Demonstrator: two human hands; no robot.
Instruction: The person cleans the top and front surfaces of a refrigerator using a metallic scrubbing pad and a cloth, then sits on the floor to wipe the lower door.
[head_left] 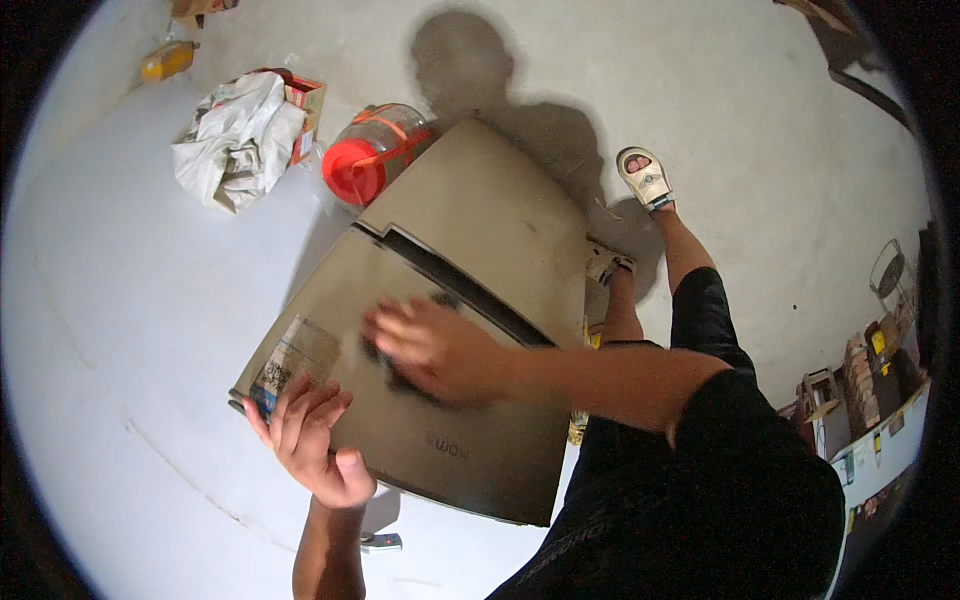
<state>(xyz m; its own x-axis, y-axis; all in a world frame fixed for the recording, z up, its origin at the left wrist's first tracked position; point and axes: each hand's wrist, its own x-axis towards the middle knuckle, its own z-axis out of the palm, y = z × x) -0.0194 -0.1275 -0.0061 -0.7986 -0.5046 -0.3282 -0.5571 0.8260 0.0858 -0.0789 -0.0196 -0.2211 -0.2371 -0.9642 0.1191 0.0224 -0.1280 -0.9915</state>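
Observation:
In front of me stands a gold-grey two-door refrigerator (475,185), tilted across the view, with a dark groove between its doors. My right hand (425,345), blurred by motion, presses a dark cloth (388,370) against the door nearer me. Dark patches of the cloth show around the fingers, and the rest is hidden under the palm. My left hand (315,440) is open at that door's left corner, fingers spread and apparently touching the edge. Beside its fingertips is a label sticker (300,350) with a blue part.
A clear jar (395,130) with a red lid and orange straps lies against the refrigerator's far left side. Farther left are a white sack (240,140), a red box (305,105) and a yellow bottle (168,62). A small remote-like device (381,542) lies beyond my left wrist. Cluttered shelves (870,380) stand at right.

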